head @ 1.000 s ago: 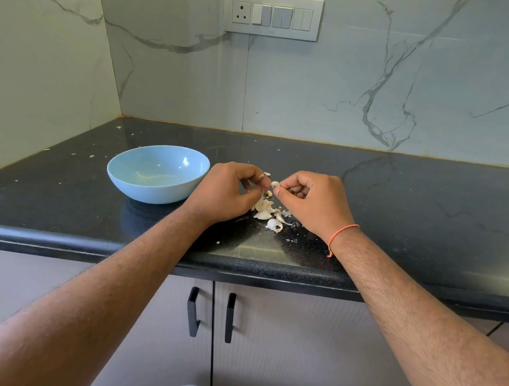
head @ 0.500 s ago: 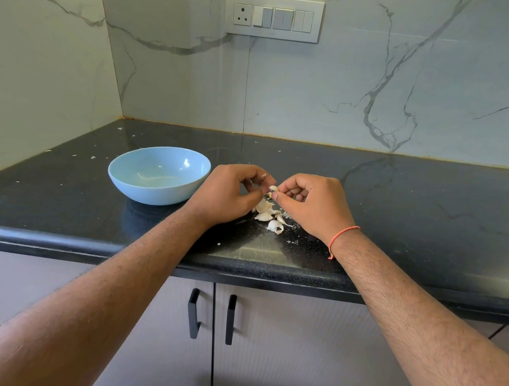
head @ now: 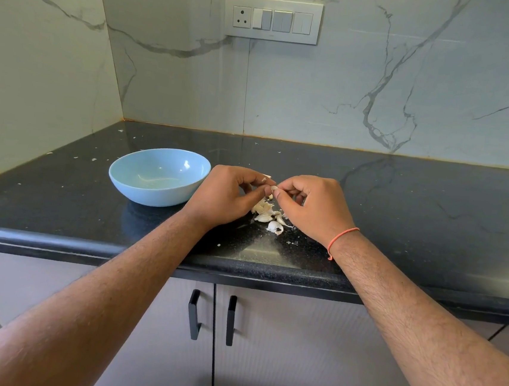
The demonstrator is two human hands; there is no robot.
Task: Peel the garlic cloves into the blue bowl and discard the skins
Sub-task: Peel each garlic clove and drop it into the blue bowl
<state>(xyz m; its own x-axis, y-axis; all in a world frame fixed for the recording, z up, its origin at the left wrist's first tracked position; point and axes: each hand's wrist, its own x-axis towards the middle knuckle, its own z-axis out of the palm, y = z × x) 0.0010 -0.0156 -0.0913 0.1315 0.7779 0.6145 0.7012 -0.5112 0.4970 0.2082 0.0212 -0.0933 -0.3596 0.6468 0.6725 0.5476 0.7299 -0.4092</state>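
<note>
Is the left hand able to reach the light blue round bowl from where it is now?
Probably yes. The light blue round bowl stands right beside the left hand on the black stone counter, with nothing between them. However, both hands are pinching a small garlic clove.

Around the blue bowl (head: 158, 177) I see open bench (head: 416, 208) behind it and far to its right; just right of it, a garlic pile (head: 268, 214) blocks the way.
</note>
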